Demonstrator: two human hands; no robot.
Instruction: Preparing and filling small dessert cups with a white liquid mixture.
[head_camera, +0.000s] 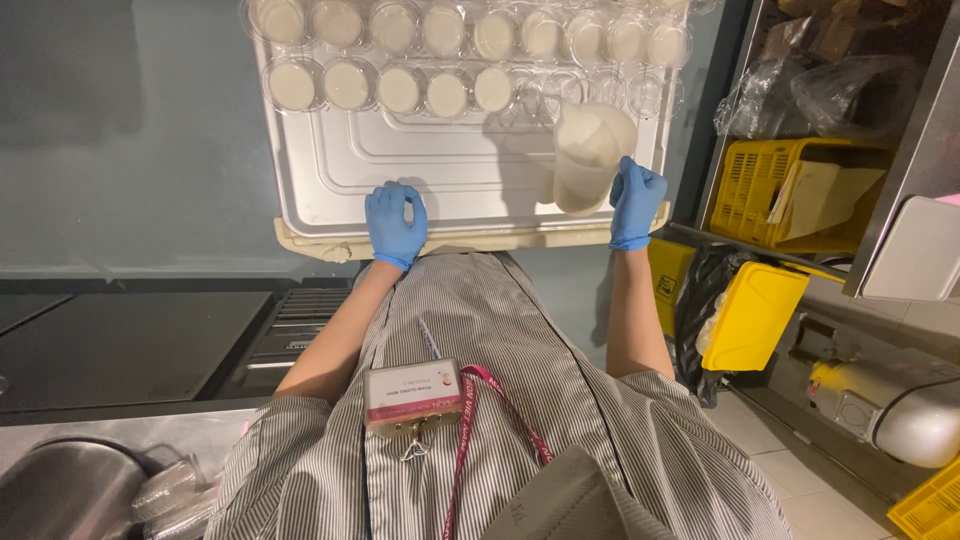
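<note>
**Blue gloves, cups part filled**

I see my right hand (636, 203) gripping a pale jug (587, 153) just above the white tray (420, 160). Left hand (394, 222) rests loosely curled on the tray's near edge, holding nothing. Round cups (400, 88): most hold cream liquid; several clear ones (600, 92) beside the jug look empty.

left hand (395, 225): fingers curled, palm down | right hand (636, 203): fingers seemingly gripping
</note>
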